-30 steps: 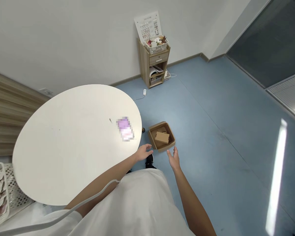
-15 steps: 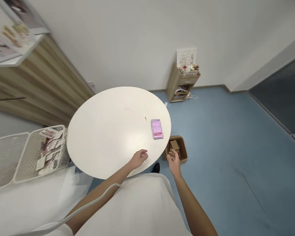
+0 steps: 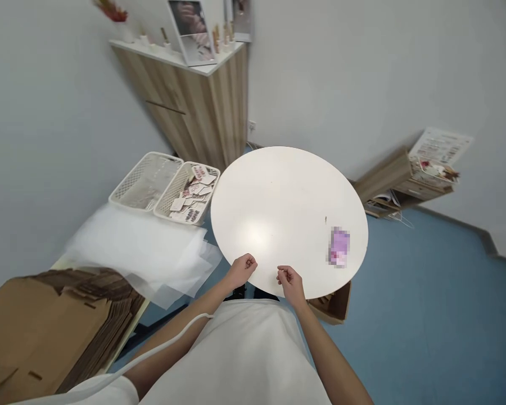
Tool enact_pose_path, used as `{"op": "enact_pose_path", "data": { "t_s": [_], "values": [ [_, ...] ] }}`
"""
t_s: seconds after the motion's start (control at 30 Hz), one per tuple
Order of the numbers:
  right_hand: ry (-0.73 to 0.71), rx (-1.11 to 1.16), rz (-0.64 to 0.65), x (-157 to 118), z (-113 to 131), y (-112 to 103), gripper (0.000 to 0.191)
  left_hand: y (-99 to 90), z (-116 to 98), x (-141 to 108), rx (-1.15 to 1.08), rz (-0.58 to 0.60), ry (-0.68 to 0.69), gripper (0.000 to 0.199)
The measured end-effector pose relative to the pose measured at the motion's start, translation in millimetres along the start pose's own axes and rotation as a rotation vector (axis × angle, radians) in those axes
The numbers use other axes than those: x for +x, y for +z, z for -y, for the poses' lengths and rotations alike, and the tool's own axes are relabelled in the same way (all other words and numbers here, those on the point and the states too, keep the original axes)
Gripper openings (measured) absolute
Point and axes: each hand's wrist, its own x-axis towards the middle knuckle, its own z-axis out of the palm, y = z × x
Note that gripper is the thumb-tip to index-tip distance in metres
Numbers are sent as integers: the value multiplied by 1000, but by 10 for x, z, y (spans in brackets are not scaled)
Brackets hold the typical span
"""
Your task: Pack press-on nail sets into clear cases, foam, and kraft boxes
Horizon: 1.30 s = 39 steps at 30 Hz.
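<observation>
Over the near edge of the white oval table (image 3: 290, 191), my left hand (image 3: 242, 271) is loosely closed, fingertips curled in, with nothing visible in it. My right hand (image 3: 292, 284) hovers a short way to its right, above the same edge; its fingers are bent but apart, and nothing shows between them. A purple-and-pink item (image 3: 339, 247), blurred into pixels, lies on the right side of the tabletop. Just behind it rests a tiny thin object (image 3: 326, 220), too small to name.
Left of the table sit a white basket with small packets (image 3: 189, 197) and a basket with clear bags (image 3: 145, 183). White translucent sheets (image 3: 139, 242) and stacked flat cardboard (image 3: 46, 326) lie nearer. A brown bin (image 3: 339, 306) stands below right; a wooden cabinet (image 3: 202, 107) stands behind.
The view has swung left, bringing the sheets and cardboard into sight. My right hand has moved from beside the table to over its near edge, closer to my left hand, whose fingers have curled in.
</observation>
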Motion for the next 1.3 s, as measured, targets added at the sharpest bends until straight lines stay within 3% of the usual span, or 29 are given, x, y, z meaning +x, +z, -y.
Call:
{"op": "enact_pose_path", "data": {
  "t_s": [0.1,0.37,0.5,0.7,0.97,1.17,1.3],
  "values": [
    [-13,-62,151,115,68,126,36,-77,98,-73,-80,-116,-22,19],
    [-29,-175,397,555,104,419,35,-271,301,-349,-166,-270,-145,28],
    [-24,-244,492,667,174,609,33,-484,302,-491,-164,-325,-208,31],
    [-97,-362,630,750,379,1038,32,-929,375,-679,-144,-417,-148,33],
    [-143,-358,618,655,667,1614,38,-1514,734,-833,-129,-451,-102,32],
    [-178,-383,586,549,632,1794,36,-1741,856,-794,-143,-409,-93,31],
    [-169,-396,547,627,723,1894,35,-1916,831,-640,-144,-445,-122,31]
  ]
}}
